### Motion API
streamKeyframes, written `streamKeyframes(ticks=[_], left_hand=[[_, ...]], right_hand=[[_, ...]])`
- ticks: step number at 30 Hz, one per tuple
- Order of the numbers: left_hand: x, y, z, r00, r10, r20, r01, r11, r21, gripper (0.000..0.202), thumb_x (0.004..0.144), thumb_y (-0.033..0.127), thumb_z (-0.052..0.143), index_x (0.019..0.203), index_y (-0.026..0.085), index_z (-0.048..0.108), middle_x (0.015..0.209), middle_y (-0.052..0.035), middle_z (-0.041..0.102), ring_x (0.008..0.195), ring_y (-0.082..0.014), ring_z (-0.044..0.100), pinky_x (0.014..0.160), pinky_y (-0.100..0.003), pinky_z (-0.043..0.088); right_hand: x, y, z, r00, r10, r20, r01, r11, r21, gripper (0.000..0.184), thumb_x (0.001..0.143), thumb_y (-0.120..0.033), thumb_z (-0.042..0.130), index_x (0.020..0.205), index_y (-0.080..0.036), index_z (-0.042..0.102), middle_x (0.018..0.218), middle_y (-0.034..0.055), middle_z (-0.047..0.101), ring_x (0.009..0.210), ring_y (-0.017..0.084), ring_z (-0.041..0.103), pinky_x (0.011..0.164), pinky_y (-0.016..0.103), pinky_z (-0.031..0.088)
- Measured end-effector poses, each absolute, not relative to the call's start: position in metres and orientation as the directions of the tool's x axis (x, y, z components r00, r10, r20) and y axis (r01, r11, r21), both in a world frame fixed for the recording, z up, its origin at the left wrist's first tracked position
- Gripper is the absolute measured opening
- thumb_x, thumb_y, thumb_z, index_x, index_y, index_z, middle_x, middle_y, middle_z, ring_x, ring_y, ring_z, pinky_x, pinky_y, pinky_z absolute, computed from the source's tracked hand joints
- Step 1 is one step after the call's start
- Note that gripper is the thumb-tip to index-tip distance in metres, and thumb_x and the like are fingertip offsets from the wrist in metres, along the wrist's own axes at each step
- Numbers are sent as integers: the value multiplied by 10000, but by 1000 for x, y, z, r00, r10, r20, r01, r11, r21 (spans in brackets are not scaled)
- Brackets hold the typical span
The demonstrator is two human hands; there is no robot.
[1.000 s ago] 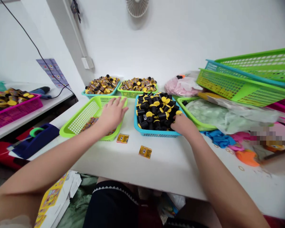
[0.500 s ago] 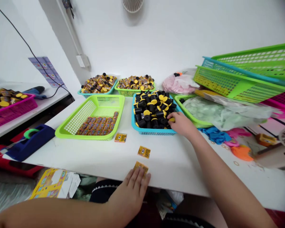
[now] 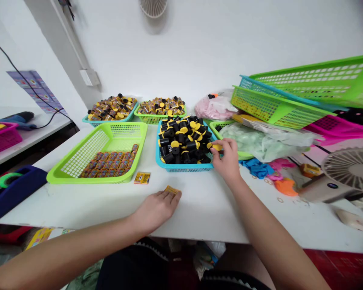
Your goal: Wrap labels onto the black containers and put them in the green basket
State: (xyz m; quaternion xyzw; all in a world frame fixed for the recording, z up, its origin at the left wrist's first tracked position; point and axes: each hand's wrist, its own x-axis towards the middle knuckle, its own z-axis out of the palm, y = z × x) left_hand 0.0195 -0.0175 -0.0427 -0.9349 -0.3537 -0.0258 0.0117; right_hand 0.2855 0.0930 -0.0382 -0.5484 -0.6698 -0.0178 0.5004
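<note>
Left hand [image 3: 155, 209]: fingers lying together over a printed label [image 3: 172, 189], near middle of the surface [image 3: 199, 215]; gripping or only covering, cannot tell. Right hand [image 3: 229, 161]: clamping a yellow cap [image 3: 217, 147] at the right rim of the blue basket [image 3: 186, 166]. Risks: heaped black canisters [image 3: 181, 137] possibly spilling if knocked; label perhaps creasing if dragging fingers are catching it

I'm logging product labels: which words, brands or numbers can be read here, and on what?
None can be read with certainty.
Yellow label on the table: print too small.
Label under the left hand: partly covered, too small.
Wrapped cylinders: too small.
Fan badge: too small.
Wall sheets: blurred.
</note>
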Motion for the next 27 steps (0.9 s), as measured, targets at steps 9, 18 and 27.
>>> streamKeyframes(ticks=[9, 18, 27], left_hand=[[19, 35, -21, 691, 722, -35, 623, -570, 537, 176, 795, 147, 593, 855, 202, 750, 726, -8, 753, 648, -159, 691, 612, -208, 501], [45, 50, -17, 380, 902, 206, 204, -299, 932, 327, 819, 491, 676, 847, 171, 732, 769, -47, 766, 708, -183, 739, 658, -252, 583], [37, 48, -38, 406, 901, 157, 260, -278, 925, 531, 914, 623, 453, 836, 166, 710, 782, -61, 781, 752, -211, 763, 688, -275, 617]], right_hand=[[285, 88, -35, 119, 692, 712, 751, 407, -520, 379, 938, -366, 429, 1252, -200, 562, 1157, 137, 446, 1090, 255, 547, 896, 456, 549], [250, 51, -22, 168, 842, 513, 175, 486, -856, 443, 854, -596, 579, 1136, -262, 649, 1119, 79, 640, 892, 207, 629, 788, 381, 560], [240, 47, -20, -66, 978, 195, -128, 186, -974, 441, 830, -605, 617, 961, -198, 724, 711, 20, 635, 563, 128, 498, 548, 299, 435]])
